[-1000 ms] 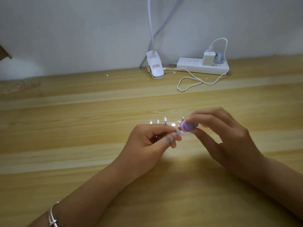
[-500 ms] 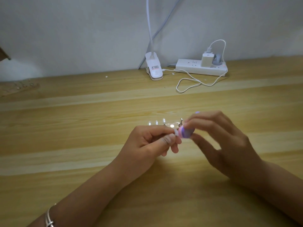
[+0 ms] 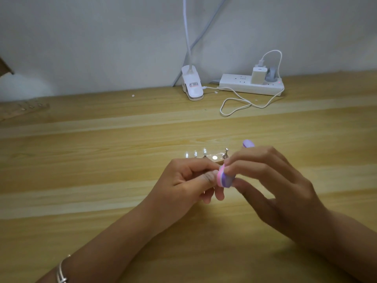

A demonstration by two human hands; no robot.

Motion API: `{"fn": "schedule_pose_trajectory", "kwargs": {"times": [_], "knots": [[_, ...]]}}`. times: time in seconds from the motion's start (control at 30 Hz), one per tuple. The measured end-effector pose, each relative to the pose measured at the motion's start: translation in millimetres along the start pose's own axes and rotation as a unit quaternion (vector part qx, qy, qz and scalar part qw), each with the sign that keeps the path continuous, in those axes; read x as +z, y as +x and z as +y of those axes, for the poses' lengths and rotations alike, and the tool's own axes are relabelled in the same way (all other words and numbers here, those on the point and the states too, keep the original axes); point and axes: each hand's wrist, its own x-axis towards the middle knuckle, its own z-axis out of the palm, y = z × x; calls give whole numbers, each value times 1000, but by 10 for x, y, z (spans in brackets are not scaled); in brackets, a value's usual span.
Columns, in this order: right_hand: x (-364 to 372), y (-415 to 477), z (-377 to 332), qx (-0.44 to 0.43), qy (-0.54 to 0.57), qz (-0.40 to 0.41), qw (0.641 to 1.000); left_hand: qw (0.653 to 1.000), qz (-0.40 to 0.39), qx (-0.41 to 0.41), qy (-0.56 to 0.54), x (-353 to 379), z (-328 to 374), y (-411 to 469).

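We see two hands close together, just above the wooden table [image 3: 102, 160]. Between them is a little round piece [image 3: 224, 179]. It is pink on the left side and purple on the right side. It is up in the air in front of us, near the middle of the table, and it does not touch the wood.

The left hand [image 3: 187, 180] pinches the pink edge. Its thumb [image 3: 208, 177] and first finger are pressed tight together there. Its other fingers curl in under the hand.

The right hand [image 3: 281, 186] pinches the purple side. Its first finger [image 3: 240, 167] sits on top and its thumb [image 3: 247, 185] sits below. Its other fingers are bent a little and spread apart, and they touch nothing.

A second purple bit [image 3: 248, 143] peeks out just behind the right hand. A tiny metal hook [image 3: 225, 154] stands just behind the fingertips. Beside it are some shiny spots [image 3: 213, 157] on the wood. We cannot tell what they are.

Far back by the wall lies a white power strip [image 3: 240, 87]. In it sits a white charger [image 3: 258, 75] with a grey plug [image 3: 271, 75] beside it. A white cable [image 3: 240, 103] loops from the charger to a white lamp clip [image 3: 192, 86]. A silver bracelet [image 3: 61, 272] is on the left wrist.
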Motion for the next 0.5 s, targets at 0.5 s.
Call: {"fn": "schedule_pose_trajectory", "kwargs": {"times": [0.5], "knots": [[-44, 27, 24, 17, -13, 32, 999, 998, -33, -59, -20, -12, 44, 23]]}}
